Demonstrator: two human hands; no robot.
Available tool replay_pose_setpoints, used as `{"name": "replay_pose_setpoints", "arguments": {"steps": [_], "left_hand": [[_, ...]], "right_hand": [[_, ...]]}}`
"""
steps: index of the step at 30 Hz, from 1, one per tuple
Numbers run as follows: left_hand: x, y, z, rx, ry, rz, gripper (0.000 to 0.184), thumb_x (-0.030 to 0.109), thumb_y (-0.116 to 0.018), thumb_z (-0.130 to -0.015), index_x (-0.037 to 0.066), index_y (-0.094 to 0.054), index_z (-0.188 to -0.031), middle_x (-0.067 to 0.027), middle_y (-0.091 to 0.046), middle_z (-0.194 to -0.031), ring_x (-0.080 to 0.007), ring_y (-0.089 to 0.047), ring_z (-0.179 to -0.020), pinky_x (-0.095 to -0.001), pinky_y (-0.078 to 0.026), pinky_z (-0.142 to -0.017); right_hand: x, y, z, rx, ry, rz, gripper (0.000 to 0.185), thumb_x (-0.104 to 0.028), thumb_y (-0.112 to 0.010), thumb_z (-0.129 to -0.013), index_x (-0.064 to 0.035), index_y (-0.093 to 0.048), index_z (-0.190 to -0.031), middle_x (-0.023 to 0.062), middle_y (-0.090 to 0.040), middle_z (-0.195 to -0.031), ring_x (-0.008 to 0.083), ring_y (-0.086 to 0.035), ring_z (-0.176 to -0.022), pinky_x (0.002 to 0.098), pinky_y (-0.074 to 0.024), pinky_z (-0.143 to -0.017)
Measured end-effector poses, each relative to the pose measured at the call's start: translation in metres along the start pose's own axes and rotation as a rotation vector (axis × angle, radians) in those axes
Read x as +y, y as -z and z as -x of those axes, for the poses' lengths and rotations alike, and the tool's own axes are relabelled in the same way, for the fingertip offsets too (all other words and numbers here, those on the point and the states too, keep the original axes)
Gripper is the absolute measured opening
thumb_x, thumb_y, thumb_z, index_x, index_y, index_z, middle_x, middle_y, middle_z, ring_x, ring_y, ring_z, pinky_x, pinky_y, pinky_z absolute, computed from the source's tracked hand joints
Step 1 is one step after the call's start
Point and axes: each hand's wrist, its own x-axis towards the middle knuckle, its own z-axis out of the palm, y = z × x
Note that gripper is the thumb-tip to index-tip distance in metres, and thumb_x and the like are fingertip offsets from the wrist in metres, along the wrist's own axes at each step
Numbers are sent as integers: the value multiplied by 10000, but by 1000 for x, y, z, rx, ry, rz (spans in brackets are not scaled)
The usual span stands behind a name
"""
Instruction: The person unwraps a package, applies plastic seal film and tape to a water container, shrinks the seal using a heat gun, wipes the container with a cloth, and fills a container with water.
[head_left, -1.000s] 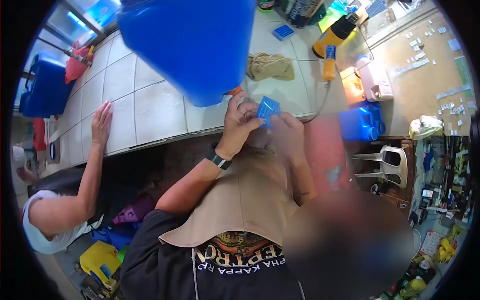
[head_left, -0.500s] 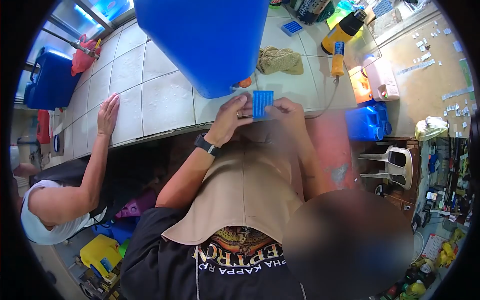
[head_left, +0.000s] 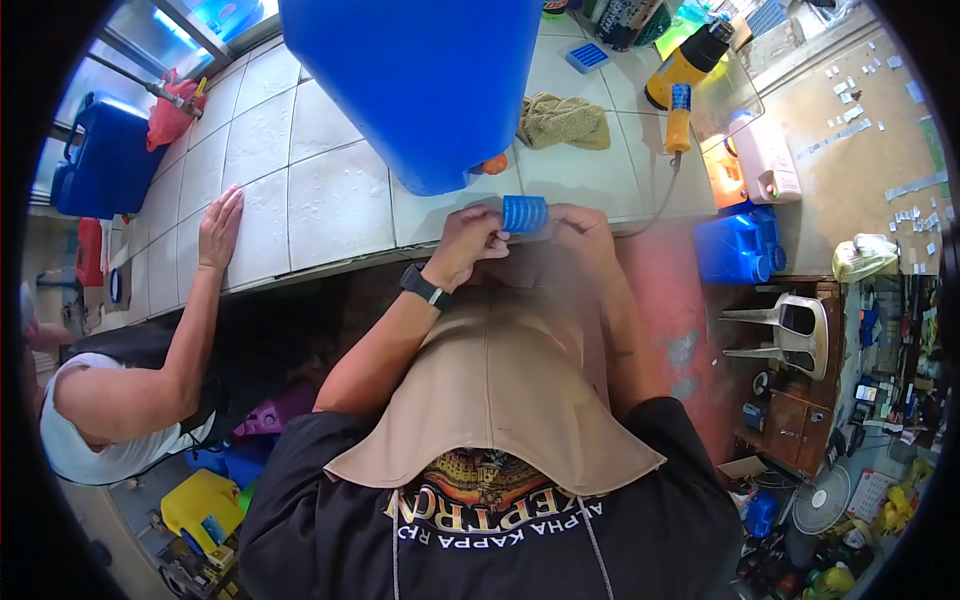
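A small blue label (head_left: 524,214) with pale printed lines is held up at the front edge of the tiled counter, its surface bowed. My left hand (head_left: 468,243), with a black watch at the wrist, pinches the label's left side. At its right edge, the fingers of my right hand (head_left: 582,225) are closed on it; part of that hand is blurred. Just beyond my hands stands a large blue jug (head_left: 415,90), with something small and orange (head_left: 495,164) at its base. A crumpled beige cloth (head_left: 565,122) lies right of the jug.
A yellow and black heat gun (head_left: 685,65) rests on the right of the white tiled counter (head_left: 335,200), its cord trailing over the edge. Another blue label-like piece (head_left: 587,57) lies behind the cloth. At left, another person's hand (head_left: 220,225) is flat on the counter.
The label was flat and facing up; now it is bowed and tilted. My left fingers have shifted to its left edge, and my right thumb has moved off its face to the right edge.
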Motion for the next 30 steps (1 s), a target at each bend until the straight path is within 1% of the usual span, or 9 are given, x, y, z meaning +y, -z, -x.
{"name": "replay_pose_setpoints", "arguments": {"steps": [9,12,14,18,21,23,25,27,30], "left_hand": [[6,2,2,-73,204,152,185,250,-670,-906,72,-627,-879,-27,-612,-780,-107,-589,-615,-285,-545,-590],[4,4,14,65,-28,-76,243,294,-604,-963,62,-650,-1020,-12,-619,-804,-105,-578,-657,-265,-505,-622],[-10,7,13,242,-690,-491,269,262,-644,-940,-3,-644,-987,-52,-654,-872,-103,-577,-604,-241,-472,-568],[12,-5,14,251,-1123,-847,411,258,-594,-969,-10,-567,-1280,-172,-597,-1217,-194,-621,-800,-280,-513,-691],[6,-18,9,202,-929,-713,550,261,-573,-979,-5,-416,-1434,-198,-514,-1347,-228,-624,-922,-296,-521,-779],[5,-24,12,196,-868,-652,585,266,-570,-981,-17,-372,-1453,-200,-493,-1366,-223,-625,-916,-296,-520,-781],[1,-28,11,189,-797,-590,622,272,-567,-983,-29,-329,-1473,-203,-472,-1386,-218,-626,-911,-296,-520,-784],[-5,-26,7,223,-806,-544,624,257,-580,-981,-38,-332,-1471,-146,-573,-1230,-155,-601,-836,-261,-500,-720],[-9,-23,4,243,-720,-475,628,236,-598,-977,-43,-330,-1472,-65,-592,-1042,-89,-544,-779,-226,-460,-674]], "right_hand": [[-10,4,-40,87,68,395,290,-58,-716,-799,1,-702,-1082,65,-714,-873,114,-636,-661,254,-506,-605],[-24,-10,-49,195,220,662,353,-149,-765,-752,-40,-704,-1083,106,-721,-908,176,-666,-645,303,-528,-614],[-25,-22,-53,222,324,820,367,-212,-776,-734,-62,-704,-1060,116,-713,-913,257,-673,-656,351,-540,-634],[-19,-46,-60,178,262,965,324,-223,-758,-750,-77,-701,-1033,94,-697,-924,288,-679,-730,369,-540,-641],[-2,-55,-61,260,438,1082,300,-187,-745,-768,-94,-683,-1046,84,-663,-918,284,-670,-797,363,-541,-651],[10,-53,-61,321,656,866,339,-135,-772,-757,-94,-662,-1075,104,-633,-965,250,-668,-816,353,-545,-655],[8,-55,-59,361,572,746,349,-116,-765,-758,-88,-647,-1085,107,-630,-936,246,-664,-809,350,-539,-646],[8,-55,-57,404,482,623,360,-96,-758,-759,-82,-632,-1096,110,-627,-907,243,-660,-803,347,-534,-638],[18,-50,-62,355,318,465,365,-83,-762,-753,-64,-634,-1094,121,-632,-931,229,-662,-764,343,-526,-622]]}}
